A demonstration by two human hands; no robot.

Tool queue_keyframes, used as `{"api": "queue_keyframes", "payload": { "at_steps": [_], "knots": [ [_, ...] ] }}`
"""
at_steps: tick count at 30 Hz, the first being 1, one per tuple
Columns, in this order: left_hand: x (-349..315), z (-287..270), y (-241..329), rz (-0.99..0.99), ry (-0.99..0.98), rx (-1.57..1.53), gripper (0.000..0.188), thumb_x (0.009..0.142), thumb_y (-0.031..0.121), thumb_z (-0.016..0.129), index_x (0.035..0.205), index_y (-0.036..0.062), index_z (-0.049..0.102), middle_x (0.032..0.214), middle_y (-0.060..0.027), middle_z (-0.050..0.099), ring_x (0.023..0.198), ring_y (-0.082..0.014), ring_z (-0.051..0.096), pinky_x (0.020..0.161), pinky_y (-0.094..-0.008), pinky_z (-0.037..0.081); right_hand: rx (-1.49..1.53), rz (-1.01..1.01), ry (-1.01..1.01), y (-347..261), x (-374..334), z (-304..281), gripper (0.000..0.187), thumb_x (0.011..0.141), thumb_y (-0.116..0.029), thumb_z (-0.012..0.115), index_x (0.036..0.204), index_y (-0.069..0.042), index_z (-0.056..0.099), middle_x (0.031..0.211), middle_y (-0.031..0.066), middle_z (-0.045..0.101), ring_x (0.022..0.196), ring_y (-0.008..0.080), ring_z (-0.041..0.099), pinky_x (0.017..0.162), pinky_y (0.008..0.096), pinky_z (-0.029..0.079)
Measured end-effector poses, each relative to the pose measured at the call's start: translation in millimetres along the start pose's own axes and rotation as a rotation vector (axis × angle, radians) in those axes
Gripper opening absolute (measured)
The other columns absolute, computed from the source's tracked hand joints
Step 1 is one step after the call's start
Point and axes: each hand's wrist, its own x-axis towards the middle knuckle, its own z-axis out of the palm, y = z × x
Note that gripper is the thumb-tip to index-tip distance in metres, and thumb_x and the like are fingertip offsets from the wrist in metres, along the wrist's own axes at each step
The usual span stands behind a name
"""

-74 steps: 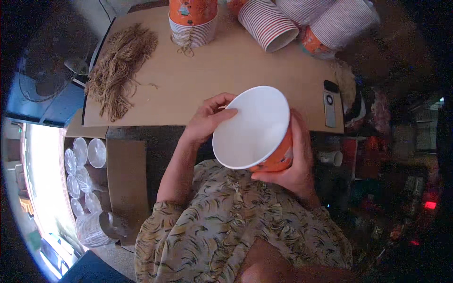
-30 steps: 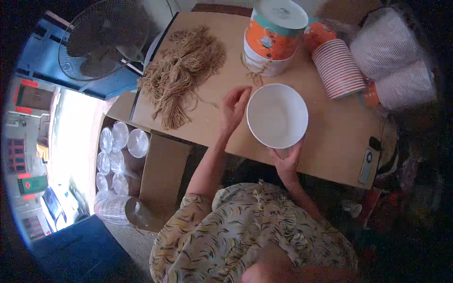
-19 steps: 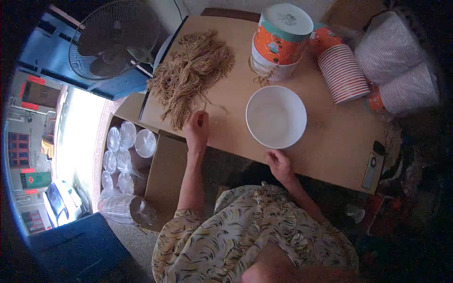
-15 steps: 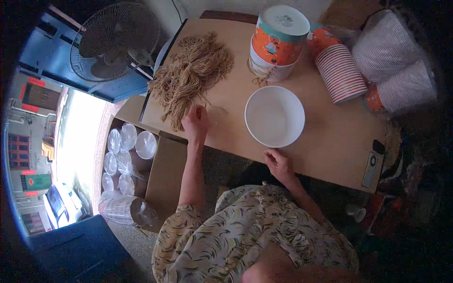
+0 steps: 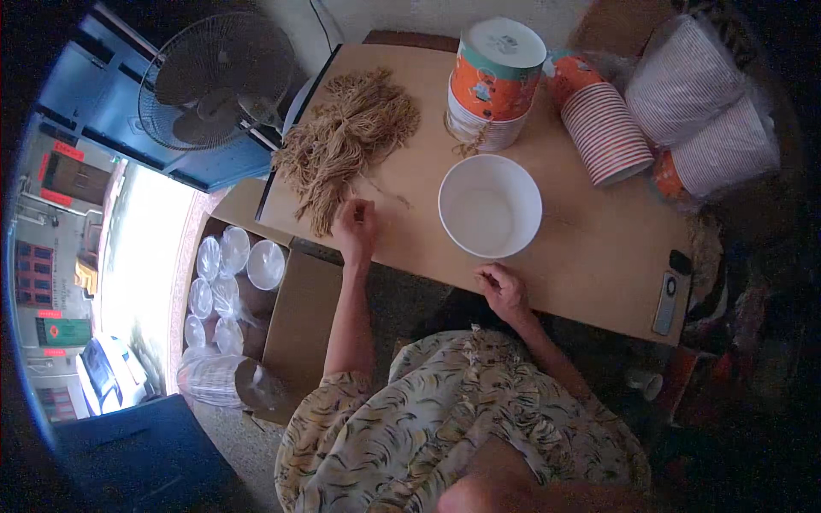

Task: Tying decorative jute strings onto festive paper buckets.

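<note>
A white paper bowl stands upright and empty on the wooden table. My right hand rests at the table's near edge just below the bowl, fingers loosely curled, holding nothing. My left hand lies on the table at the near end of a pile of brown fibre strands. Its fingers are curled beside the strands, and I cannot tell whether it pinches any.
An orange lidded stack of bowls stands behind the white bowl. Wrapped sleeves of striped bowls lie at the right. A remote sits near the table's right edge. A fan and a cardboard box of clear lids are at the left.
The bowl, held up in both hands earlier, now stands on the table. My left hand moved left to the strand pile. My right hand let go and drew back to the table edge.
</note>
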Motion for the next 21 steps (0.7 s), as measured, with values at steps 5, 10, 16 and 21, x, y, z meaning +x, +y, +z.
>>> {"api": "queue_keyframes", "payload": {
  "at_steps": [5,10,16,21],
  "knots": [
    [-42.2,-10.9,22.1,0.012,-0.019,-0.101,0.004,0.084,0.004,0.066,0.083,0.0021,0.062,0.086,-0.0099,0.061,0.065,-0.0181,0.060,0.056,-0.0302,0.049,-0.055,-0.090,0.089,9.3,2.4,4.4,0.011,0.088,-0.006,0.066,0.098,-0.003,0.064,0.084,0.0076,0.065,0.071,0.0133,0.062,0.065,0.0275,0.050],
    [-83.0,-15.9,31.5,0.045,-0.102,-0.168,0.007,0.085,0.001,0.065,0.088,0.0031,0.059,0.081,-0.0103,0.061,0.062,-0.0193,0.062,0.053,-0.0287,0.050,-0.022,0.011,-0.124,-37.2,12.1,-5.6,0.016,0.090,-0.009,0.062,0.103,0.000,0.063,0.097,0.0142,0.067,0.086,0.0259,0.067,0.075,0.0336,0.053],
    [-126.6,-29.8,102.8,0.061,-0.725,-0.266,0.016,0.086,0.011,0.065,0.096,0.0018,0.057,0.072,-0.0174,0.064,0.063,-0.0281,0.067,0.057,-0.0366,0.051,-0.086,-0.459,-0.166,-76.4,17.1,-15.3,0.029,0.093,-0.017,0.057,0.118,-0.003,0.060,0.121,0.0144,0.059,0.120,0.0314,0.053,0.105,0.0439,0.038],
    [-131.7,-41.7,137.9,0.150,-0.880,-0.397,0.021,0.085,0.011,0.067,0.101,0.0018,0.057,0.076,-0.0205,0.064,0.068,-0.0349,0.067,0.061,-0.0375,0.052,-0.091,-0.213,-0.375,-67.6,1.1,-30.6,0.029,0.095,-0.030,0.056,0.104,-0.003,0.062,0.095,0.0136,0.066,0.097,0.0358,0.063,0.088,0.0446,0.047]
  ]
}}
